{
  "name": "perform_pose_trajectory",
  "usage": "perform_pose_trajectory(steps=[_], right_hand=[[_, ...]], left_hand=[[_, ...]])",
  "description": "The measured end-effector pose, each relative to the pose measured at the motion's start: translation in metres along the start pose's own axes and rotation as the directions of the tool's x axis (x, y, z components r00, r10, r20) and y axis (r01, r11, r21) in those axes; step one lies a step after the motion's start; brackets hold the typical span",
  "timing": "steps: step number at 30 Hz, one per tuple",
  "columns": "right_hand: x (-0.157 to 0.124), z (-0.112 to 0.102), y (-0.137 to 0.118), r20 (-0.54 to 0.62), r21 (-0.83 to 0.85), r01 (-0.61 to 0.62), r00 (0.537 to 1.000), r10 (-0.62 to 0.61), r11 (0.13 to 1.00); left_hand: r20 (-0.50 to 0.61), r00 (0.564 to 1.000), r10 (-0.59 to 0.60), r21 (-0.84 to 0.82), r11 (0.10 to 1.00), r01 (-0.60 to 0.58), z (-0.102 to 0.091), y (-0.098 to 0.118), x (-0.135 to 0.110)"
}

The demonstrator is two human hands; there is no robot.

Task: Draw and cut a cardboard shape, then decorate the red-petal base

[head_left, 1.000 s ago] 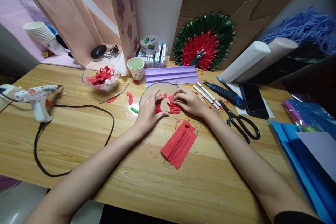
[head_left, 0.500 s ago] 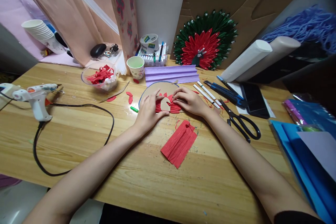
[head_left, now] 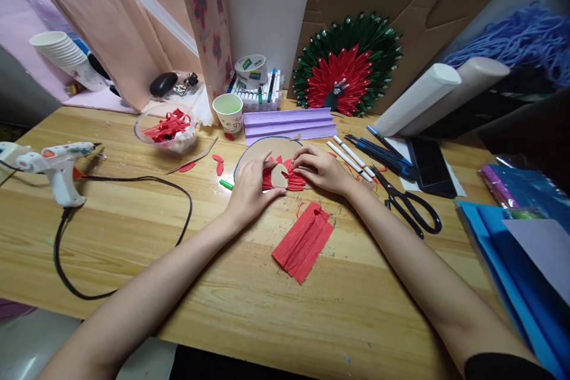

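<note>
A round cardboard piece (head_left: 262, 147) with a blue-lined edge lies on the table, carrying a fan of red crepe paper petals (head_left: 296, 180) around a small bare cardboard shape (head_left: 279, 177). My left hand (head_left: 250, 185) grips the left side of the cardboard, its thumb along the lower edge. On the right side of the fan, the bent fingers of my right hand (head_left: 321, 167) pinch at a red petal; their tips partly hide it. A folded strip of red crepe paper (head_left: 303, 243) lies nearer to me, apart from both hands.
A hot glue gun (head_left: 60, 169) and its looping cord occupy the left. Black scissors (head_left: 407, 205), a blue utility knife (head_left: 378, 157) and white markers (head_left: 350, 160) lie right. Behind are a bowl of red scraps (head_left: 149, 139), a paper cup (head_left: 228, 113) and a green-and-red paper peacock (head_left: 345, 68).
The view has shifted very slightly. Both hands keep almost the same pose on the cardboard and red petals.
</note>
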State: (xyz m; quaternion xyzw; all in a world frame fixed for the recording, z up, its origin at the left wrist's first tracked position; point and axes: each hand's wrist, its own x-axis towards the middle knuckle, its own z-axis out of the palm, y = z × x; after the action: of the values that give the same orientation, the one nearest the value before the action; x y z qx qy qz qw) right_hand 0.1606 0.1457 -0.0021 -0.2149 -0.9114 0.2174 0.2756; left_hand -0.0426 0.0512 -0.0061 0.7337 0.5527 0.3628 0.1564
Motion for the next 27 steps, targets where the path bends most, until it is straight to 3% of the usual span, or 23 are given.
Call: perform_pose_trajectory(steps=[27], right_hand=[[0.0004,-0.0006,-0.0021,-0.010,0.017,0.004,1.000,-0.003,1.000]], left_hand=[[0.002,1.000,-0.010,0.038,0.999,0.010,-0.0026,0.0059,0.0005]])
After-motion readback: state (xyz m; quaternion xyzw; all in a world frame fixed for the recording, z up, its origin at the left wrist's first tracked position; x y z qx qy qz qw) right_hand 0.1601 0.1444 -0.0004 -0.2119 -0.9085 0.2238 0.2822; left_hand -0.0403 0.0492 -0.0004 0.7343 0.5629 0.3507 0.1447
